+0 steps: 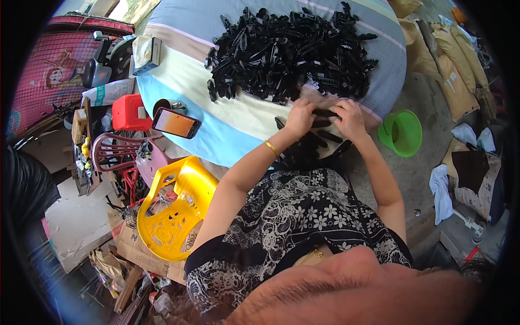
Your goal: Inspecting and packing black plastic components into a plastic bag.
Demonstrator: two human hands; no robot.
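Both my hands meet at the near edge of a cloth-covered table (216, 130). A slim black plastic piece (325, 113) lies between them. My left hand (301, 116), with a gold bangle at the wrist, has its fingers closed on the left end of the piece. At the other end, my right hand (351, 117) pinches it with bent fingers. Just beyond my hands spreads a large heap of small black plastic parts (292, 57). More long black pieces (311, 149) lie below my hands, over my lap; what supports them is hidden.
To the left on the cloth are a phone (176, 123), a metal mug (169, 104) and a tissue box (146, 57). A yellow plastic chair (179, 211) stands at my left. A green bucket (402, 134) is at my right, with brown sacks (452, 76) farther off.
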